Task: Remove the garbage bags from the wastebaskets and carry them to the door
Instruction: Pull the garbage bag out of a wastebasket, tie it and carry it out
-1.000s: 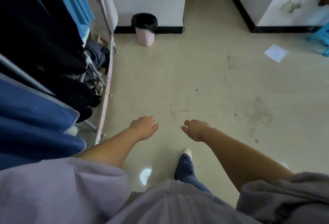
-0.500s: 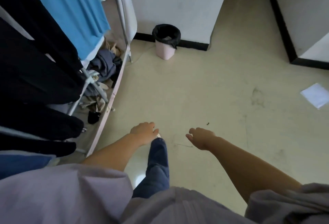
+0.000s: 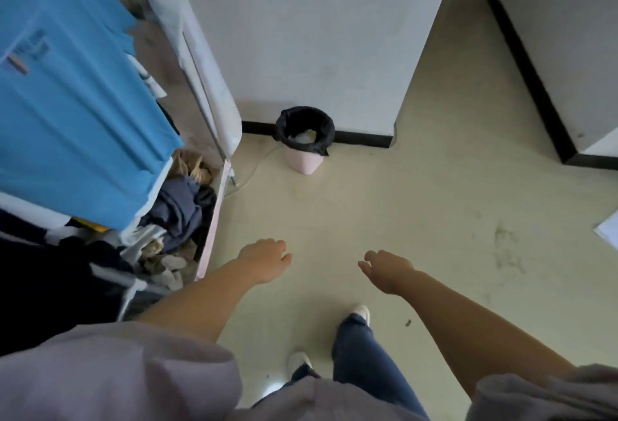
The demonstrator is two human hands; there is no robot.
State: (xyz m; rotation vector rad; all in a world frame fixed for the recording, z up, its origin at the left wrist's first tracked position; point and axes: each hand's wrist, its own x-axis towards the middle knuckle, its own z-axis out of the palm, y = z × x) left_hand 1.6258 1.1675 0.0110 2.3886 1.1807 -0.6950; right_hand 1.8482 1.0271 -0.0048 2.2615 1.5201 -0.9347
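Observation:
A small pink wastebasket (image 3: 303, 162) stands on the floor against the white wall, ahead of me. A black garbage bag (image 3: 326, 134) lines it and folds over its rim; crumpled pale trash lies inside. My left hand (image 3: 264, 259) and my right hand (image 3: 388, 268) hang out in front of me above the floor, well short of the basket. Both hold nothing, with fingers loosely curled. My legs in blue jeans and white shoes show below them.
A clothes rack (image 3: 214, 213) with a hanging blue shirt (image 3: 73, 113), dark garments and piled clothes fills the left side. A thin cable (image 3: 254, 169) trails on the floor by the basket. White walls with black skirting (image 3: 531, 82) frame a passage at upper right. A white paper (image 3: 608, 228) lies far right.
I have walked closer to the wastebasket, which now looks larger and nearer. My right foot has stepped forward. Both hands stay empty in front of me.

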